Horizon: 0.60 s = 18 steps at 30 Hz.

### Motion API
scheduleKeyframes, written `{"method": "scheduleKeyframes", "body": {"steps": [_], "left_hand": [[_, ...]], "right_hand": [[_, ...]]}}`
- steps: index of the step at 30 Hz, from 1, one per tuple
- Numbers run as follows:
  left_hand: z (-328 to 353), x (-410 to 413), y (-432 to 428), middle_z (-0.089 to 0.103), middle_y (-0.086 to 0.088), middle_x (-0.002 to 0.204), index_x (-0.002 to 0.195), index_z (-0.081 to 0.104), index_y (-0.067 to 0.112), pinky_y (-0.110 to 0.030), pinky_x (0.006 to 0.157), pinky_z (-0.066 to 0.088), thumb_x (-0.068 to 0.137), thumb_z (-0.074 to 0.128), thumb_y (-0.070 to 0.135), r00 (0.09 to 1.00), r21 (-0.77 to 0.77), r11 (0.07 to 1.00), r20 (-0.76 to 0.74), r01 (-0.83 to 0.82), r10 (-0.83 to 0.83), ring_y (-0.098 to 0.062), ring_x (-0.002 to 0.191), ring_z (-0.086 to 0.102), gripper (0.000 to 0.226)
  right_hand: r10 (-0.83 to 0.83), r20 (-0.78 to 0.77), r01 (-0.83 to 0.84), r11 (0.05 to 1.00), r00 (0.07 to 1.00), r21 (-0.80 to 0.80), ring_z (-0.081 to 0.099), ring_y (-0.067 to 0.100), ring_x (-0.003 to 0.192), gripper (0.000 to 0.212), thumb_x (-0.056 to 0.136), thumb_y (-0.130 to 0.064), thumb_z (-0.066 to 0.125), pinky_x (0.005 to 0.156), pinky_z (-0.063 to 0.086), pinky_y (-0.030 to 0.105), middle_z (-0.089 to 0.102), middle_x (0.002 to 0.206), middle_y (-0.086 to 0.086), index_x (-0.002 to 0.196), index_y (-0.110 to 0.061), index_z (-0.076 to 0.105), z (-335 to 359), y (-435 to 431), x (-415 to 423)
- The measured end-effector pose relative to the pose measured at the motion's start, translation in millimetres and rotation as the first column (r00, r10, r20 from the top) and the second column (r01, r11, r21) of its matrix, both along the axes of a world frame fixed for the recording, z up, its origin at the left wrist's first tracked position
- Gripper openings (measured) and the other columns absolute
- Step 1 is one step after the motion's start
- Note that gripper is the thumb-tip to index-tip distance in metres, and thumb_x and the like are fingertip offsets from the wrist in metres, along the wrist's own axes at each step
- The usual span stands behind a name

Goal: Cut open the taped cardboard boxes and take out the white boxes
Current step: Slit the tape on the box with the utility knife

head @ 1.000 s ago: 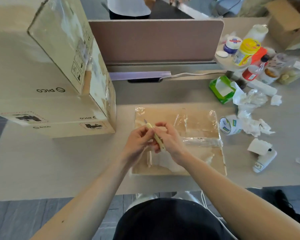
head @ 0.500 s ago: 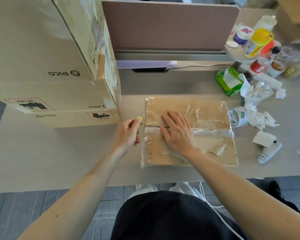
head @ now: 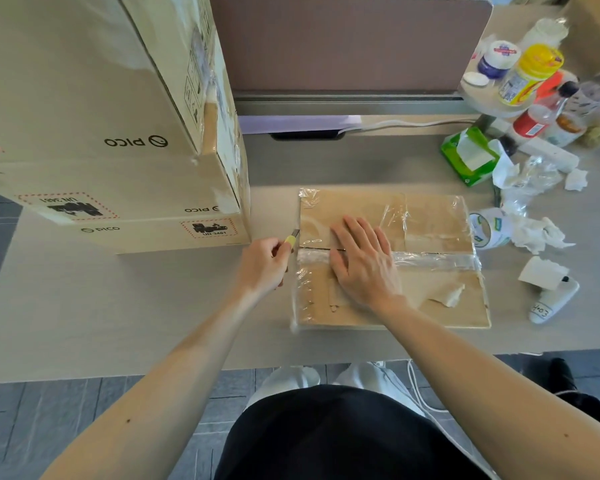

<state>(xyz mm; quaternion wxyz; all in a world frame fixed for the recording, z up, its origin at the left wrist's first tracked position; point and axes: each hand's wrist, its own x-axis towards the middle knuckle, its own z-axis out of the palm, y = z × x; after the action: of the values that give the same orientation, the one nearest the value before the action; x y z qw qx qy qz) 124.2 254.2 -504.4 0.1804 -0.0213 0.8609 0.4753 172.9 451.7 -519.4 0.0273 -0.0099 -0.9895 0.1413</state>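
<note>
The left grip (head: 262, 266) is clenched round a yellow box cutter (head: 290, 240), its blade poking out past the knuckles to the left edge of the flat taped cardboard box (head: 437, 233), at the taped seam. The right grip (head: 362, 263), released with fingers straight, presses flat on the box top, just right of the left grip. Stacked PICO cartons (head: 101, 140) stand on the bench (head: 84, 306) beyond the left grip

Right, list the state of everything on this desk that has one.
Small cardboard box: lying flat, taped shut.
Utility knife: blade out, tip at the box's left edge.
Left hand: grips the knife.
Right hand: flat, pressing on the box.
PICO cartons: stacked, closed.
Tissue pack: open, tissue sticking out.
Tape roll: lying on its side.
Yellow-capped bottle: upright, capped.
</note>
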Motion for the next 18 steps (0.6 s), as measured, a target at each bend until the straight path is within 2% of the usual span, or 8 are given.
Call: {"method": "scheduleKeyframes", "body": {"steps": [5,8,11,14,18], "left_hand": [[0,-6,0,0.060,-0.027,0.066,0.081,0.059,-0.011,-0.033,0.045,0.039,0.101,0.053,0.030,0.998,-0.004,1.000,-0.060,0.021,-0.021,-0.019,0.040,0.049,0.046],[-5,-5,-2,0.057,-0.022,0.062,0.080,0.059,-0.007,-0.037,0.045,0.039,0.099,0.052,0.033,0.997,0.024,0.999,-0.070,-0.030,0.032,-0.021,0.042,0.048,0.045],[-5,-9,-1,0.053,-0.011,0.061,0.083,0.061,-0.005,-0.026,0.042,0.035,0.101,0.052,0.029,0.995,0.065,0.993,-0.025,-0.098,0.100,-0.020,0.040,0.047,0.040],[-1,-17,2,0.053,-0.011,0.061,0.083,0.061,-0.008,-0.023,0.039,0.035,0.101,0.053,0.027,0.999,0.034,0.999,-0.019,-0.040,0.041,-0.014,0.035,0.047,0.040],[0,-20,3,0.052,-0.012,0.055,0.076,0.058,-0.009,-0.027,0.043,0.037,0.102,0.052,0.026,0.999,-0.008,1.000,-0.049,0.019,-0.019,-0.012,0.032,0.047,0.044]], "right_hand": [[-0.005,-0.004,0.005,1.000,1.000,0.010,0.026,0.024,0.146,0.049,0.098,-0.039,0.039,0.121,0.017,0.045,0.035,0.156,0.002,0.144,-0.022,0.044,-1,0,0],[-0.011,-0.010,0.011,1.000,1.000,0.010,0.027,0.024,0.146,0.049,0.098,-0.040,0.039,0.120,0.018,0.046,0.036,0.156,0.002,0.144,-0.023,0.045,-3,0,0],[-0.013,-0.026,0.013,1.000,1.000,0.003,0.028,0.024,0.146,0.048,0.097,-0.039,0.041,0.120,0.020,0.046,0.037,0.155,0.002,0.143,-0.023,0.046,-3,0,0],[-0.014,-0.025,0.014,1.000,1.000,0.002,0.028,0.024,0.146,0.049,0.097,-0.038,0.043,0.120,0.019,0.046,0.037,0.155,0.002,0.143,-0.023,0.046,-2,0,-1],[-0.013,-0.013,0.013,1.000,1.000,0.008,0.027,0.024,0.146,0.049,0.097,-0.039,0.040,0.119,0.020,0.046,0.037,0.155,0.002,0.143,-0.023,0.045,-1,0,-1]]}}
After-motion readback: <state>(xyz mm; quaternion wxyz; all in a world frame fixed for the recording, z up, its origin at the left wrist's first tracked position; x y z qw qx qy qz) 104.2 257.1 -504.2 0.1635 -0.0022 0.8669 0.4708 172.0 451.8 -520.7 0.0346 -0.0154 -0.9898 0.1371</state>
